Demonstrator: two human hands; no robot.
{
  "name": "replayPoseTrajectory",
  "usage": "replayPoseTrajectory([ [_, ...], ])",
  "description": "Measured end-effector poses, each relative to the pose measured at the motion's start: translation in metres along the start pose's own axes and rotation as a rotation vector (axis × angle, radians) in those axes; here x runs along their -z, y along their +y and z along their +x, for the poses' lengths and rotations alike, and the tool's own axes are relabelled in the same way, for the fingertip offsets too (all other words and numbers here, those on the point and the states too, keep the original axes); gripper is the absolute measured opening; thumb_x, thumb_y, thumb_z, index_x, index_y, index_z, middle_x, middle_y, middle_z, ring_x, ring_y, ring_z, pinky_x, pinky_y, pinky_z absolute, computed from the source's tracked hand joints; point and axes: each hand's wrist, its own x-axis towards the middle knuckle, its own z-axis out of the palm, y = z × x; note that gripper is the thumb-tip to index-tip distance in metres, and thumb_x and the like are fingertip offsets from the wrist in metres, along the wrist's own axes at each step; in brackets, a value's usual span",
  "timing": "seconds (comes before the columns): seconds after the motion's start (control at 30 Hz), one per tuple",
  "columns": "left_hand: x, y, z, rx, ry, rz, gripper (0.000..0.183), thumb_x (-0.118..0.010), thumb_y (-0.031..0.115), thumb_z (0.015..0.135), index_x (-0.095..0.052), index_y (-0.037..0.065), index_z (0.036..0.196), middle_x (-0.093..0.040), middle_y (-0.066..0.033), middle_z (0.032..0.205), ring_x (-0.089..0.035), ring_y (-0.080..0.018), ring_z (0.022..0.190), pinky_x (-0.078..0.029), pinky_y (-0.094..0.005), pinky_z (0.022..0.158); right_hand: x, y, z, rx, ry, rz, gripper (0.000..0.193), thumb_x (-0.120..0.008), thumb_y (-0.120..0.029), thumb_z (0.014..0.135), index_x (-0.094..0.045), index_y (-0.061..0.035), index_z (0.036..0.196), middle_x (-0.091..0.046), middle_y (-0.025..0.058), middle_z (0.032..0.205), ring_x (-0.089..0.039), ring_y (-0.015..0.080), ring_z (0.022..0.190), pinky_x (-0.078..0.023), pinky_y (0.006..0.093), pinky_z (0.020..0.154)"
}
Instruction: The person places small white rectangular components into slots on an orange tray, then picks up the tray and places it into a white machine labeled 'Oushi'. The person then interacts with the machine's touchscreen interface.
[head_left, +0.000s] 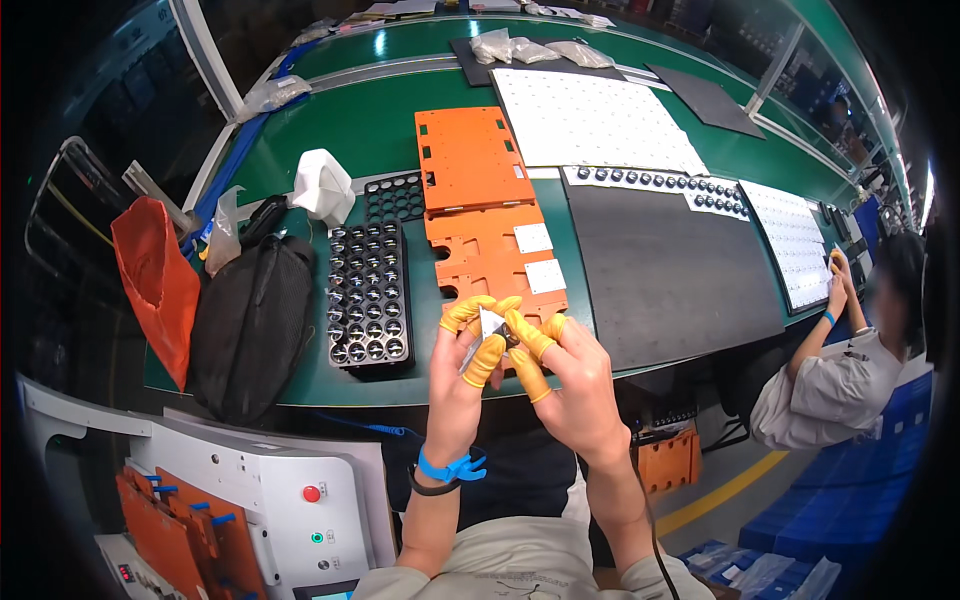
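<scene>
Above the front of the bench, my left hand (pixel 460 375) pinches a small white plate (pixel 490 323) between fingers wearing yellow finger cots. My right hand (pixel 580 385), also in yellow cots, grips a small black round part (pixel 510 338) against that plate. The fingers partly hide both pieces. Just beyond my hands lies an orange fixture board (pixel 470 245) with two square white plates (pixel 545 276) on its right side. To the left stands a black tray (pixel 405 300) filled with rows of small black cylindrical parts with shiny tops (pixel 375 328).
A black mat (pixel 670 280) lies right of the fixture, a white sheet of pieces (pixel 590 115) behind it. A black bag (pixel 250 330) and orange pouch (pixel 155 280) occupy the left edge. A machine (pixel 300 470) stands lower left. A co-worker (pixel 840 390) works at right.
</scene>
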Motion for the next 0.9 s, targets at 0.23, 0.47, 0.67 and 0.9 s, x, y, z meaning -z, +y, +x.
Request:
replayPoseTrajectory([
  [0.23, -0.005, -0.005, 0.001, 0.112, 0.005, -0.052, 0.049, -0.062, 0.038, 0.099, -0.048, 0.007, 0.135, -0.062, -0.0131, 0.133, -0.053, -0.0067, 0.076, -0.04, -0.0204, 0.061, 0.007, 0.01, 0.004, 0.053, 0.006, 0.031, 0.035, -0.075, -0.005, 0.078, -0.072, -0.0051, 0.113, -0.057, 0.0084, 0.085, -0.056, 0.0273, 0.078, -0.045, 0.0387, 0.071],
  [0.47, -0.017, -0.02, -0.002, 0.109, 0.112, -0.199, 0.045, -0.061, 0.028, 0.101, -0.044, 0.005, 0.136, -0.062, -0.0112, 0.132, -0.064, -0.0134, 0.101, -0.052, -0.0249, 0.08, 0.01, 0.012, 0.002, 0.091, -0.072, -0.055, 0.046, -0.081, -0.013, 0.074, -0.068, -0.0012, 0.117, -0.054, 0.0095, 0.087, -0.053, 0.0281, 0.08, -0.044, 0.0393, 0.073],
  [0.67, -0.034, -0.042, -0.005, 0.036, 0.126, -0.126, 0.042, -0.057, 0.023, 0.103, -0.044, 0.003, 0.138, -0.058, -0.0107, 0.133, -0.058, -0.0161, 0.115, -0.049, -0.0302, 0.095, -0.007, 0.015, -0.012, -0.015, 0.156, -0.179, 0.043, -0.081, -0.01, 0.073, -0.07, -0.0018, 0.113, -0.054, 0.008, 0.086, -0.053, 0.0269, 0.079, -0.043, 0.0388, 0.07],
  [0.9, -0.036, -0.042, -0.008, 0.078, 0.142, -0.124, 0.041, -0.051, 0.024, 0.106, -0.042, 0.005, 0.142, -0.059, -0.0061, 0.113, -0.051, -0.0084, 0.083, -0.046, -0.0246, 0.067, 0.006, 0.025, -0.008, -0.107, 0.258, -0.311, 0.027, -0.078, -0.012, 0.079, -0.071, -0.0035, 0.104, -0.054, 0.0078, 0.083, -0.053, 0.0271, 0.078, -0.04, 0.0394, 0.071],
])
